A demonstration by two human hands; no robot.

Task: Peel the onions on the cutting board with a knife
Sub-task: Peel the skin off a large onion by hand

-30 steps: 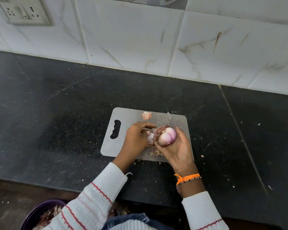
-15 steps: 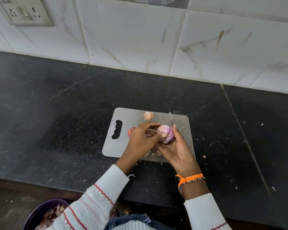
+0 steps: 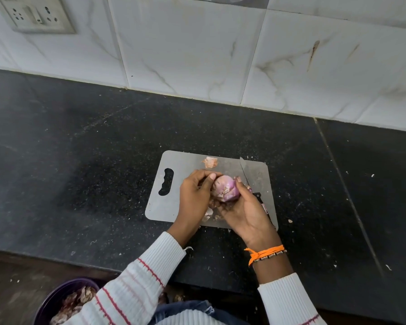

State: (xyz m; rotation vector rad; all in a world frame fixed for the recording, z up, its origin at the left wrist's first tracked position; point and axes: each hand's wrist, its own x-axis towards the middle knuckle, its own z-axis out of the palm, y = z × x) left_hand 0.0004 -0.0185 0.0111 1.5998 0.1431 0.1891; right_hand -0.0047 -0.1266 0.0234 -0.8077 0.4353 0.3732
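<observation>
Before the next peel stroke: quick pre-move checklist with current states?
1. Onion held over the cutting board: ok.
2. Right hand cups the onion from below: ok.
3. Left hand has its fingertips on the onion's skin: ok.
4. Knife in hand: not ok; it lies on the board behind the right hand.
5. Skin fully off: not ok; papery patches remain.
6. Purple bowl of peels within reach: cannot tell.
</observation>
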